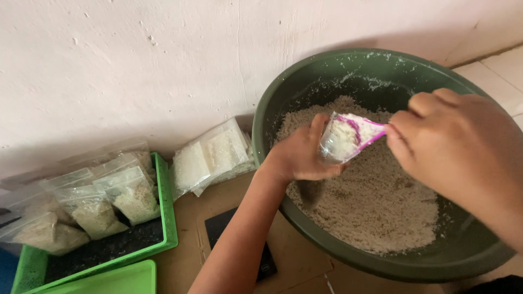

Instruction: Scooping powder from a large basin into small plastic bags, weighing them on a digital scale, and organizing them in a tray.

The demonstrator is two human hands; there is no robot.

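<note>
While the left hand [303,157] grips the small clear zip bag [339,142] over the green basin [283,98] of rice-like grain [376,201], the right hand [444,139], pinched on what seems a pink scoop [366,137], should tip slowly, keeping the bag's mouth wide.

Glossy clear plastic bag [339,142]; matt green plastic basin [305,81] of coarse grain.
</note>
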